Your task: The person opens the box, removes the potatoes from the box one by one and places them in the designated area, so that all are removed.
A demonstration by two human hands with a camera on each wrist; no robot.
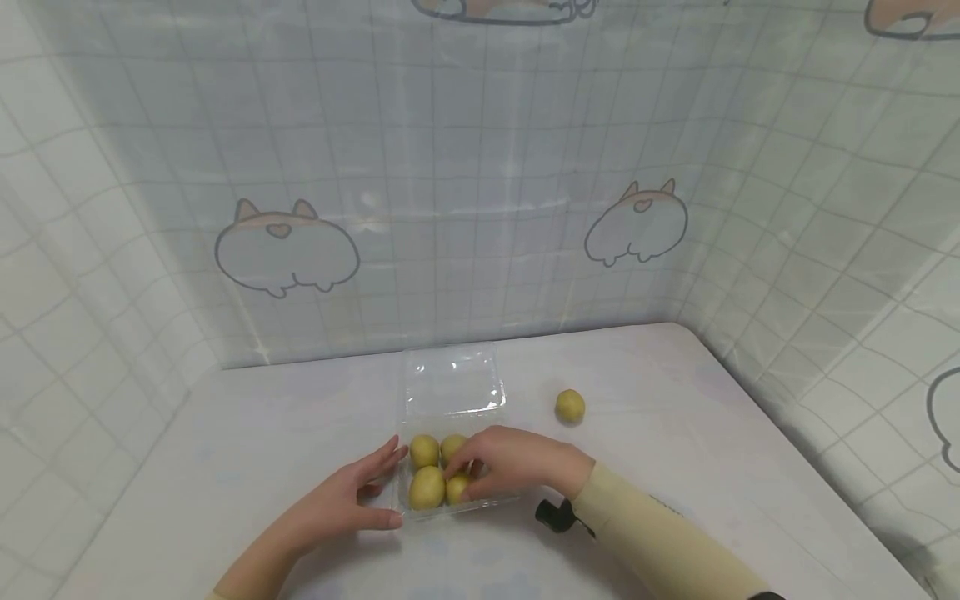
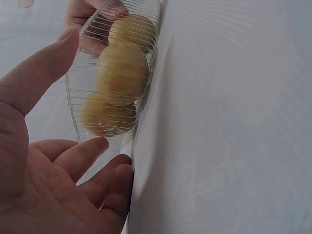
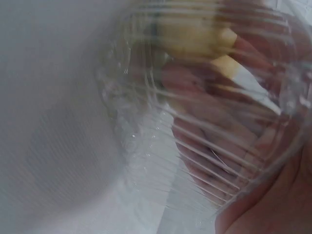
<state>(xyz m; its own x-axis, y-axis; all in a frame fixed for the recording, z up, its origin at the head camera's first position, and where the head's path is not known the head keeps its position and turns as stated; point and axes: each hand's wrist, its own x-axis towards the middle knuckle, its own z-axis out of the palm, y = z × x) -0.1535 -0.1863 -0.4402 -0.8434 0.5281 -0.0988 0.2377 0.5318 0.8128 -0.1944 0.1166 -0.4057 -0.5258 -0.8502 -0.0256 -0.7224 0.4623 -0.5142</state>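
Note:
A clear plastic clamshell box (image 1: 491,498) lies on the table with its lid (image 1: 452,382) folded open toward the back. Several round yellow fruits sit inside, among them a larger one (image 1: 427,488) at front left and others behind it. My right hand (image 1: 510,460) reaches into the box and grips the front-right yellow fruit (image 1: 457,489), its fingers partly covering it. At the box's left side my left hand (image 1: 352,497) is spread, thumb near the front corner and fingers by the ribbed wall; firm contact cannot be told.
One loose yellow fruit (image 1: 570,406) lies on the table right of the lid. A black object (image 1: 555,516) is by the right wrist. Gridded curtains with cartoon animals (image 1: 288,250) surround the white table (image 1: 315,417) at the back and sides.

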